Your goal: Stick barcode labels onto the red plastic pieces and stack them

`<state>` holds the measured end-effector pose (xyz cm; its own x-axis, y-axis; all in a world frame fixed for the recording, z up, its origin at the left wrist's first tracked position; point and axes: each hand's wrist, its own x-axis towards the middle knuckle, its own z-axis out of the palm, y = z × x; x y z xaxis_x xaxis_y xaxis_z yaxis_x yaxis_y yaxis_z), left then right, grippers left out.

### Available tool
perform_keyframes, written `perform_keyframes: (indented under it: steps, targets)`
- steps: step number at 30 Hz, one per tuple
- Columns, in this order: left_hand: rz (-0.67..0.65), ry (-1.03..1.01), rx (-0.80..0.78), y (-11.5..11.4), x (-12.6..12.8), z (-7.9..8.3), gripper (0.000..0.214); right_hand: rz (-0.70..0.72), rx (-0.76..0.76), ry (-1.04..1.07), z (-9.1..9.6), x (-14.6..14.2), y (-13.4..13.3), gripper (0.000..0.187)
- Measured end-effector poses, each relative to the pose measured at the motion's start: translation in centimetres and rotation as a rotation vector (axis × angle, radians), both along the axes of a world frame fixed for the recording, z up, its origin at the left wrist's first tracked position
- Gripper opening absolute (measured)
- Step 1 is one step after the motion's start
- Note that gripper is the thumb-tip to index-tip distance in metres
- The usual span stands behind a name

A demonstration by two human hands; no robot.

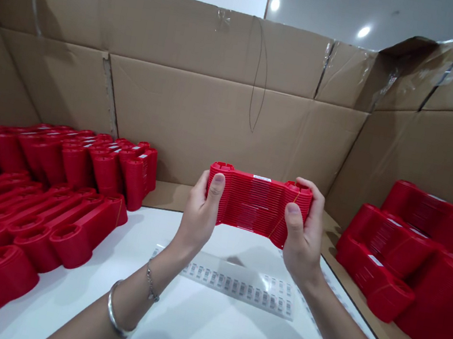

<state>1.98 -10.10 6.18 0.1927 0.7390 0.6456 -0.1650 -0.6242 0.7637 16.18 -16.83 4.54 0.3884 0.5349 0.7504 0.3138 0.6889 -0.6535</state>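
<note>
So the left hand [199,211] and right hand [301,235] each had fingers [217,185] clamped round an end of the red stack [255,207], held just above the label strip [233,279], probably squeezing the banded pieces flush.

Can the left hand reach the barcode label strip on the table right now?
Probably yes: the label strip lies uncovered on the table just below the left hand. Its grip is on the red stack, though, so it must let go first.
</note>
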Motion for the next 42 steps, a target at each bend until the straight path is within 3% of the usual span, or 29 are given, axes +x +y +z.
perform_keyframes:
  steps: [7,14,16,18,20,22,25,27,30,32,36,39,42]
  targets:
    - [0.011,0.033,-0.066,0.0,0.0,0.2,0.046,0.020,-0.094,0.057,0.1,-0.1,0.0,0.035]
    - [-0.004,0.037,-0.024,-0.2,0.0,0.6,0.043,0.023,-0.118,0.094,0.2,0.1,0.1,0.040]
    - [0.105,0.072,0.102,-0.3,-0.6,1.2,0.040,0.052,-0.138,0.136,0.2,0.0,0.3,0.048]
    - [0.302,0.106,0.329,-0.2,-1.5,1.8,0.036,0.152,-0.191,0.270,0.2,-0.4,0.5,0.057]
    - [0.505,0.147,0.603,0.1,-2.3,2.1,0.035,0.319,-0.313,0.514,0.4,-1.4,0.4,0.066]
    - [0.628,0.222,0.842,0.4,-2.6,1.8,0.041,0.546,-0.455,0.763,0.5,-2.7,0.0,0.072]
    - [0.643,0.375,1.055,0.1,-1.5,0.2,0.046,0.844,-0.507,0.912,0.4,-4.0,-0.3,0.066]
    - [0.572,0.468,1.107,-0.6,-0.1,-1.3,0.043,0.887,-0.438,0.913,0.1,-3.8,0.0,0.053]
    - [0.491,0.538,1.048,-1.5,1.3,-2.6,0.039,0.880,-0.411,0.863,-0.6,-1.5,1.2,0.044]
    - [0.445,0.523,0.929,-1.3,1.4,-2.6,0.038,0.942,-0.457,0.787,-1.1,0.6,2.0,0.045]
    - [0.334,0.401,0.477,0.4,0.1,-1.1,0.037,1.267,-0.621,0.539,-2.3,3.8,2.7,0.058]
    - [0.028,0.421,0.100,1.7,-0.6,-0.4,0.047,1.457,-0.772,0.375,-3.0,4.5,2.4,0.065]
    - [-0.232,0.516,-0.041,2.0,-0.5,-0.7,0.049,1.499,-0.837,0.310,-3.5,4.3,2.1,0.063]
